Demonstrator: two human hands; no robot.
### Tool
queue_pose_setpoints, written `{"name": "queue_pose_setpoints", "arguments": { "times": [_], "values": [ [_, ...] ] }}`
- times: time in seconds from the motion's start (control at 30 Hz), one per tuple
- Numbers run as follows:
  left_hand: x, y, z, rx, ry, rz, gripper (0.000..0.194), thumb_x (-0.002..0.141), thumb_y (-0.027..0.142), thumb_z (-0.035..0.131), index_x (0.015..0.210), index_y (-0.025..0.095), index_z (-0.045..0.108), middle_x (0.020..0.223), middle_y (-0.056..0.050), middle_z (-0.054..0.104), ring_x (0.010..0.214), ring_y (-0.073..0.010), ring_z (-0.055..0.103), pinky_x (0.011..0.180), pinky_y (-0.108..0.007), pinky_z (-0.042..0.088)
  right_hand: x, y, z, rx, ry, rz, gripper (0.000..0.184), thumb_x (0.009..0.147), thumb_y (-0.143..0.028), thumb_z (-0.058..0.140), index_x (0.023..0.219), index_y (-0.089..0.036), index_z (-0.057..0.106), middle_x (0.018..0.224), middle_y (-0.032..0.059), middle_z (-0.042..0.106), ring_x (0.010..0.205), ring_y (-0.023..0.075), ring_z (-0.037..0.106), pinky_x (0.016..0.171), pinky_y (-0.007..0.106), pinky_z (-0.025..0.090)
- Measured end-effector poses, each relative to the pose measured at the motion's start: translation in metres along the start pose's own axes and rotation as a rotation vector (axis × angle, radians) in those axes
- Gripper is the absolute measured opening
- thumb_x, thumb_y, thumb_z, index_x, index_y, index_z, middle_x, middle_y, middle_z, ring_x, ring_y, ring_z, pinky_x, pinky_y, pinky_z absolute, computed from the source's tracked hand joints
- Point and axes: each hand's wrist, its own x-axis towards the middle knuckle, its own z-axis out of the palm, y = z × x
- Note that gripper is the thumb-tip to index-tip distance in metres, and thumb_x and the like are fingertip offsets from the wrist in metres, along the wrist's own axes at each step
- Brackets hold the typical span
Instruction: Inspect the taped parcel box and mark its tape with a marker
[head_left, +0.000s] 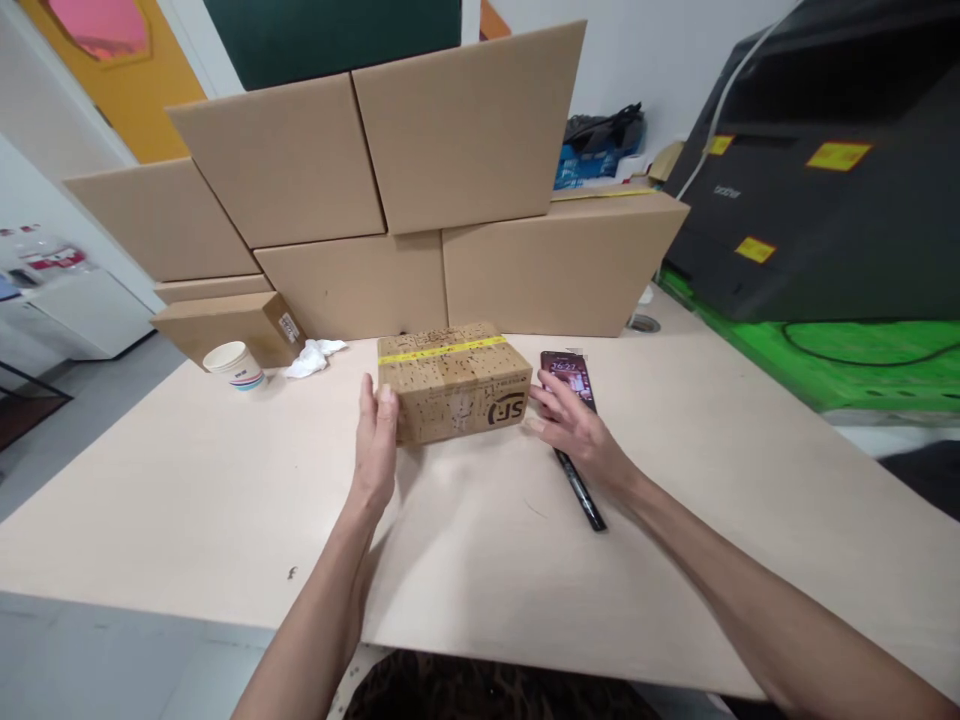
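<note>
My bare left hand (376, 440) stands upright, thumb up; my bare right hand (577, 425) faces it from across the grip, fingers loosely spread.

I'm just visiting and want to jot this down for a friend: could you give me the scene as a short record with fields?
Left hand: against the small box's left side
Right hand: fingers at its right end
Small box: cardboard, yellow strip on top, "SF" on front
Surface: pale table
Right of box: lit phone, black stick-like object
Left of box: paper cup, crumpled white tissue
Behind: larger cardboard boxes, stacked
</note>
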Motion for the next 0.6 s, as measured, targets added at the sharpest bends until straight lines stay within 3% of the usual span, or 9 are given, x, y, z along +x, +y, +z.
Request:
{"name": "queue_pose_setpoints", "arguments": {
  "times": [0.07,0.27,0.43,0.6],
  "values": [
    [0.0,0.003,-0.008,0.012,0.057,0.046,0.089,0.094,0.076,0.058,0.167,0.03,0.035,0.178,-0.011,0.032,0.167,-0.0341,0.024,0.133,-0.053,0.03,-0.005,-0.008,-0.002,0.066,0.015,-0.015,0.096,0.089,-0.064,0.074,0.168,-0.031,0.031,0.165,0.0174,0.053,0.16,0.0356,0.04,0.13,0.065,0.026],
    [0.004,0.005,-0.02,0.024,0.096,0.23,0.087,0.098,0.079,0.047,0.169,0.03,0.032,0.163,-0.015,0.054,0.152,-0.0347,0.051,0.127,-0.056,0.037,-0.011,-0.024,0.001,0.283,0.113,-0.133,0.079,0.09,-0.06,0.069,0.159,-0.036,0.042,0.161,0.0117,0.058,0.158,0.0356,0.043,0.128,0.065,0.034],
    [0.003,0.003,-0.019,0.034,0.089,0.229,0.087,0.097,0.078,0.051,0.168,0.031,0.035,0.167,-0.015,0.05,0.15,-0.0345,0.053,0.128,-0.057,0.033,-0.009,-0.027,0.004,0.362,0.117,-0.124,0.071,0.089,-0.052,0.066,0.155,-0.038,0.043,0.171,0.0069,0.045,0.162,0.0335,0.037,0.128,0.062,0.036],
    [0.002,0.007,-0.018,-0.007,0.03,0.223,0.085,0.097,0.074,0.054,0.168,0.03,0.034,0.152,-0.015,0.065,0.15,-0.0338,0.054,0.125,-0.059,0.037,-0.01,-0.032,0.007,0.414,0.092,-0.134,0.07,0.088,-0.052,0.066,0.153,-0.038,0.044,0.17,0.0064,0.045,0.159,0.0328,0.042,0.129,0.061,0.035]
  ]
}}
